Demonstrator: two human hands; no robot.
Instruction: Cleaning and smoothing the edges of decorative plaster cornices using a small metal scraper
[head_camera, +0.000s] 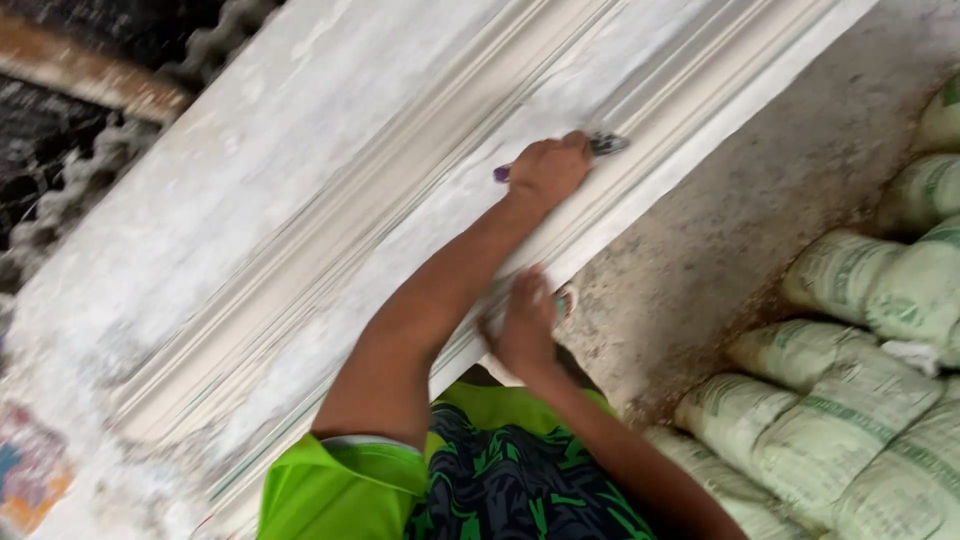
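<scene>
My left hand (550, 165) is closed around a small tool with a purple handle (501, 173) and a dark metal tip (608, 143). The tip rests in a groove of a long white plaster moulding (330, 250), which runs diagonally along a white plaster-coated bench (200, 180). My right hand (525, 325) is lower down, at the bench's near edge, with its fingers curled. A small pale object (567, 300) shows just beside it; motion blur hides whether the hand grips it. I wear a bright green shirt (330, 490).
Several stacked pale green sacks (850, 400) fill the lower right. A dusty concrete floor (760, 190) lies between them and the bench. Dark corrugated sheeting (60, 150) is at the upper left.
</scene>
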